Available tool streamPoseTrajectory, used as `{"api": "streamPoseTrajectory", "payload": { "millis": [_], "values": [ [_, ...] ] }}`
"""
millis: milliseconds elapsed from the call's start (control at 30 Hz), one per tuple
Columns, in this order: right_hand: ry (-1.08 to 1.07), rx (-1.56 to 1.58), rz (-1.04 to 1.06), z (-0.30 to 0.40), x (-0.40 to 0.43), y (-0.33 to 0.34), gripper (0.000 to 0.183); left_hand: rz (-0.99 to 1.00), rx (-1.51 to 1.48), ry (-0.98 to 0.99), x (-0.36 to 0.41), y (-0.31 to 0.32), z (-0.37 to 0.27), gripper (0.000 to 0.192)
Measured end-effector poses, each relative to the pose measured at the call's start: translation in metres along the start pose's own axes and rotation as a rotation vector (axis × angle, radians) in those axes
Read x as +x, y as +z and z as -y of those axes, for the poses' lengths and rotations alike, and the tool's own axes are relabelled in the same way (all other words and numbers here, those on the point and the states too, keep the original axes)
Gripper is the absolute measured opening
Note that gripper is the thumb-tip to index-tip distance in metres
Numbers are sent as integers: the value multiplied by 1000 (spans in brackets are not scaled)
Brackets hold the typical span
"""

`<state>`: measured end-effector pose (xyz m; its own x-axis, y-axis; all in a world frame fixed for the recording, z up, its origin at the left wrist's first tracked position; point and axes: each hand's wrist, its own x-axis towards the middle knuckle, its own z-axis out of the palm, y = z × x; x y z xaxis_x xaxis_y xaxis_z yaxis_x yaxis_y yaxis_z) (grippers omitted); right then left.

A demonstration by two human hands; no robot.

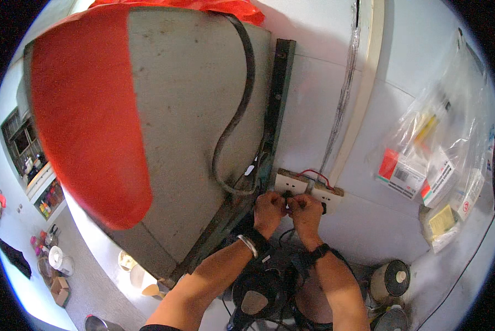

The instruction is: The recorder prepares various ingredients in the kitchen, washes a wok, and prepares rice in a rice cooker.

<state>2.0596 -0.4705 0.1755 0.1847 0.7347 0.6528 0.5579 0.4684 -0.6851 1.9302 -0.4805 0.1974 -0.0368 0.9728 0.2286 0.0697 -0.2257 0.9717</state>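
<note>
Both hands meet in front of two wall sockets. My left hand (269,213) has its fingertips pinched on a small dark thing, perhaps a plug or cable end, just below the left wall socket (291,183). Close beside it, my right hand (307,211) pinches at the same spot; the fingers hide most of what they grip. The right wall socket (326,200) has a black plug (324,208) at its lower edge, partly behind my right hand. A red wire (315,171) arches between the tops of the two sockets. A dark cable hangs below the hands.
A large grey board (189,103) with a red covering (90,116) and a looping black cable (249,78) stands at the left, beside a dark metal post (282,82). Clear plastic bags with boxes (402,173) hang at the right. Lidded pots (390,279) stand lower right.
</note>
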Motion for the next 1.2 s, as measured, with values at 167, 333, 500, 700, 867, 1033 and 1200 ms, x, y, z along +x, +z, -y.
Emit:
{"api": "streamPoseTrajectory", "payload": {
  "millis": [167,333,500,700,867,1033,1200],
  "values": [
    [-131,-146,-3,27,8,-1,8,-10,473,152,6,-13,1,16],
    [-94,-317,61,9,17,-9,7,-22,500,355,2,2,9,21],
    [301,39,354,11,28,-14,22,67,939,497,-20,-38,20,25],
    [465,292,346,122,-17,-89,25,351,203,364,-114,-97,-57,24],
    [445,215,378,190,-86,-139,26,501,-22,340,-212,-162,-86,22],
    [482,321,711,263,-203,-158,38,632,23,22,-341,-261,-82,26],
    [691,332,1010,268,-318,-72,66,447,-78,-416,-433,-336,-9,24]
  ]
}}
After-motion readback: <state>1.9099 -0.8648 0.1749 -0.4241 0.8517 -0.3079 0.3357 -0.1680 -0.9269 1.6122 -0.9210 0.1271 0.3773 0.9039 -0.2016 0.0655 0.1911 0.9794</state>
